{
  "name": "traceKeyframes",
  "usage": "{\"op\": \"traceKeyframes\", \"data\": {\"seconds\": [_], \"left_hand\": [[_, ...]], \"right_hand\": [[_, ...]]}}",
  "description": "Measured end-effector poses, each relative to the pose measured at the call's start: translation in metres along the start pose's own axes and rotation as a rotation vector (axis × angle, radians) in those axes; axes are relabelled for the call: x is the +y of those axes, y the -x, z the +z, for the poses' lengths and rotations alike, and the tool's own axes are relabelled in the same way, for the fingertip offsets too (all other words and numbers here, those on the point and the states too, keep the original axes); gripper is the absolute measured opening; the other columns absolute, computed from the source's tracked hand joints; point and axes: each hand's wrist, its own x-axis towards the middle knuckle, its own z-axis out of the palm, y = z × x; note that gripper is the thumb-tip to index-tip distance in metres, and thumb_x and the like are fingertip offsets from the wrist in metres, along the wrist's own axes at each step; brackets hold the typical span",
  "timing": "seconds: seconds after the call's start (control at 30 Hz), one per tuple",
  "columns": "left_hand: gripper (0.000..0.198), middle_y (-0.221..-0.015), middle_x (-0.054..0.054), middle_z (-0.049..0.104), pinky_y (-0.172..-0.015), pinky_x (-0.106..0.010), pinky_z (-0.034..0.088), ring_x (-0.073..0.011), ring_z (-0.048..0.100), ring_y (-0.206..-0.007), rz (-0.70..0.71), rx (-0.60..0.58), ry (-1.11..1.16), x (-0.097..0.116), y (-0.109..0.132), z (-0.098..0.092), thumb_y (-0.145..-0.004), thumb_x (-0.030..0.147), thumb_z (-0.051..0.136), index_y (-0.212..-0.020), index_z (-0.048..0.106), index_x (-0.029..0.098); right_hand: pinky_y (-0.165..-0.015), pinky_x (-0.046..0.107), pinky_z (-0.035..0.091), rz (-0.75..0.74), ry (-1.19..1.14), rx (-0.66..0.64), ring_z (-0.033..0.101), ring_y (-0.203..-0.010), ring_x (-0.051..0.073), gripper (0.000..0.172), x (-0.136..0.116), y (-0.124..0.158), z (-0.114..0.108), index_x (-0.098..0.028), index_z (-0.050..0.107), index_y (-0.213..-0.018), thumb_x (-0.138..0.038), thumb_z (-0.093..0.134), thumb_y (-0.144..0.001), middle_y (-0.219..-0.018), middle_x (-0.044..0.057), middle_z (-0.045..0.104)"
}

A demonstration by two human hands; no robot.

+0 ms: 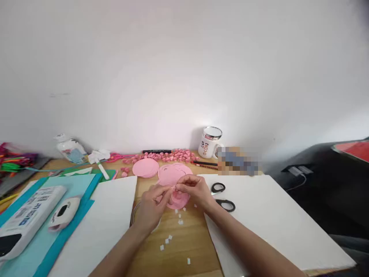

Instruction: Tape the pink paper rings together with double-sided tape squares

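Note:
My left hand (152, 206) and my right hand (193, 190) meet over the middle of the wooden table (187, 242). Both pinch a rolled pink paper piece (178, 199) between fingertips. Behind it lie a cut pink spiral disc (173, 172) and a stack of pink paper circles (145, 167). Black-handled scissors (222, 196) rest just right of my right hand. Small white paper bits (170, 238) are scattered on the wood near my wrists.
White sheets (271, 215) (100, 223) flank the work spot. At left lie blue paper (72, 184), a white box (29, 215) and a small tape dispenser (63, 212). Along the wall stand a mug (210, 143), pink paper roses (167, 156), a marker (156, 151), a glue stick (102, 169).

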Motion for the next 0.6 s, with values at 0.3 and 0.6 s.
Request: {"op": "traceKeyframes", "data": {"seconds": [0.3, 0.6], "left_hand": [[0.028, -0.058, -0.001, 0.059, -0.056, -0.023, 0.043, -0.0124, 0.052, -0.054, -0.133, -0.023, 0.257, 0.0031, -0.0024, 0.0035, -0.078, 0.036, 0.048, -0.068, 0.063, 0.015], [0.032, -0.057, -0.002, 0.059, -0.062, -0.024, 0.044, -0.0137, 0.053, -0.058, -0.141, -0.04, 0.251, -0.002, -0.004, 0.0027, -0.077, 0.037, 0.048, -0.057, 0.059, 0.015]], "right_hand": [[-0.063, 0.025, 0.046, 0.049, -0.035, -0.033, 0.057, -0.058, 0.011, 0.019, -0.0023, 0.0016, -0.0005, -0.017, 0.069, -0.075, -0.03, 0.071, -0.061, -0.062, 0.0, 0.066], [-0.062, 0.026, 0.047, 0.065, -0.091, 0.012, 0.059, -0.057, 0.012, 0.02, 0.0006, 0.0011, -0.0018, -0.016, 0.066, -0.073, -0.026, 0.074, -0.057, -0.063, 0.001, 0.067]]}}
